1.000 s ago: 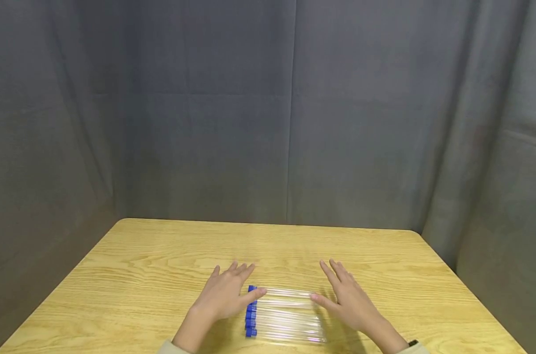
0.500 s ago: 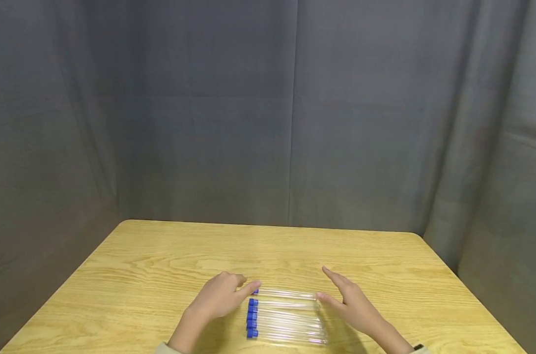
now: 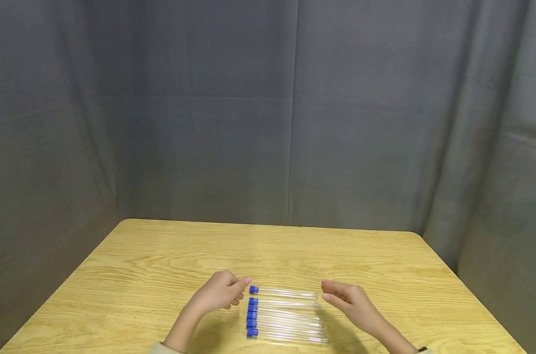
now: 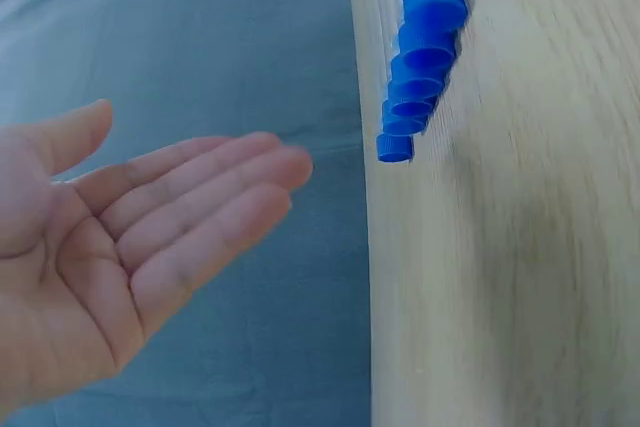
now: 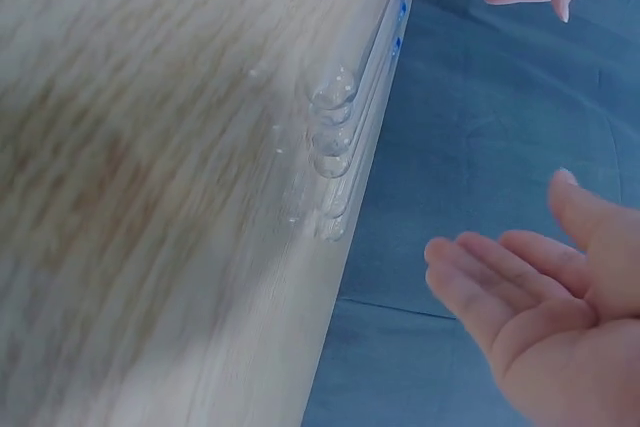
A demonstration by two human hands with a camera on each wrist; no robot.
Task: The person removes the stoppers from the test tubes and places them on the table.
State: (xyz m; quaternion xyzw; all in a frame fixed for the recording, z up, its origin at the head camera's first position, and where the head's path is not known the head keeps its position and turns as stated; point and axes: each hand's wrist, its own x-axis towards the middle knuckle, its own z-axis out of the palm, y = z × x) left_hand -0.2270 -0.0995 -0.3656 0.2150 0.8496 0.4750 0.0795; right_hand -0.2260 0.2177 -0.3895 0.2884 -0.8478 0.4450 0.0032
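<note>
6 clear tubes [image 3: 287, 314] w/ 6 blue caps [image 3: 252, 315]: 3–4 o'clock of L hand [image 3: 218, 293], 9 o'clock of R hand [image 3: 351, 304], near both; fingers together, thumbs apart.

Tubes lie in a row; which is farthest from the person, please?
The topmost tube in the head view; its blue cap sits apart from the other caps.
</note>
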